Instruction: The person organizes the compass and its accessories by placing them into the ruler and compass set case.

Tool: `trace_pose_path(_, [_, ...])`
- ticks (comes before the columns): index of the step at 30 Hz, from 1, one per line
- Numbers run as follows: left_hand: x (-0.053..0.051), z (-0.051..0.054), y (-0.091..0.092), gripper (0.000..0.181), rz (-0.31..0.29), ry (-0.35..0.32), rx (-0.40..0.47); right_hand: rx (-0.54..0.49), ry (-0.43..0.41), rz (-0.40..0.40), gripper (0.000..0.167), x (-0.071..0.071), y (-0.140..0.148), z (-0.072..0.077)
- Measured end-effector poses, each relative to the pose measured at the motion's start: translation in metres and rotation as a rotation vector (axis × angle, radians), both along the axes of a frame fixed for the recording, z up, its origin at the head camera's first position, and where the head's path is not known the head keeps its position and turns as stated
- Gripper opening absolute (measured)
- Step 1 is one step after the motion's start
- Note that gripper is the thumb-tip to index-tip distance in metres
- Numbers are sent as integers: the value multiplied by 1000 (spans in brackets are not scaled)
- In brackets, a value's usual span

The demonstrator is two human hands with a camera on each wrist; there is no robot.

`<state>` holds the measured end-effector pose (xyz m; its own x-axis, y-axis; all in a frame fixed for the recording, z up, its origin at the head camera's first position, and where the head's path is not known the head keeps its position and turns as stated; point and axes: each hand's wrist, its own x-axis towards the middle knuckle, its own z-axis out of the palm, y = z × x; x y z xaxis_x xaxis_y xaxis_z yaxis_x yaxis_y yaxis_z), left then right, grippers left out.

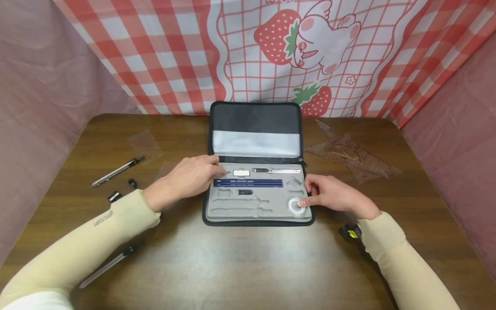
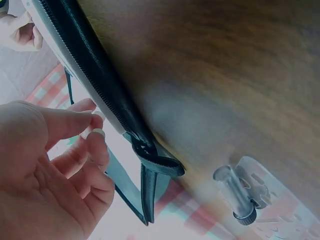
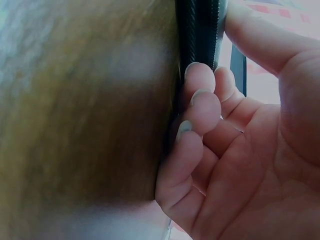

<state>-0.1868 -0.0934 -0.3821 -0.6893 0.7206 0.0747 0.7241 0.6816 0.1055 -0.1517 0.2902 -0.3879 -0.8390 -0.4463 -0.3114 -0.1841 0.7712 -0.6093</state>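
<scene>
Gripping the case (image 1: pixel 257 223) by its right edge, the right hand (image 1: pixel 329 192) thumbs its white disc (image 1: pixel 295 209); left hand (image 1: pixel 191 175) fingertips bunch over its left side, hold unclear.

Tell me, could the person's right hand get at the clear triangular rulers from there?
Probably yes: bare table lies between the right hand and the triangular rulers, with nothing on top of them. Its thumb, seemingly on the white disc, would likely lift off first.
</scene>
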Motion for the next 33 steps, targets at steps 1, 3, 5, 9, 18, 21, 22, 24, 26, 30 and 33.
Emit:
trace_pose_path(1, [0, 0, 0, 25, -6, 2, 0, -2, 2, 0, 41, 0, 0, -1])
trace_pose_path(3, [0, 0, 0, 25, -8, 9, 2, -3, 9, 2, 41, 0, 0, -2])
trace_pose_path(5, [0, 0, 0, 24, -2, 10, 4, -2, 14, 5, 41, 0, 0, -2])
trace_pose_path(9, [1, 0, -1, 22, 17, -7, -8, 4, 13, 9, 42, 0, 0, -2])
trace_pose_path(18, [1, 5, -4, 30, 44, -79, -79, 8, 10, 5, 42, 0, 0, -1])
trace_pose_path(21, [0, 12, -13, 30, 73, -62, -65, 5, 8, 6, 42, -1, 0, -2])
trace_pose_path(22, [-1, 15, -17, 30, 85, -53, -54, 5, 10, 6, 42, -1, 0, -2])
trace_pose_path(24, [-4, 21, -29, 26, 112, -34, -34, 9, 11, 0, 42, -1, 0, -2])
trace_pose_path(26, [-6, 28, -45, 22, 148, -27, -29, 14, 14, -5, 42, -1, 0, -2])
trace_pose_path(30, [-6, 33, -83, 15, 191, -60, -49, 12, 10, -1, 43, -1, 0, -1])
trace_pose_path(33, [-4, 31, -107, 11, 186, -105, -58, 6, 8, 2, 43, 0, -1, 0])
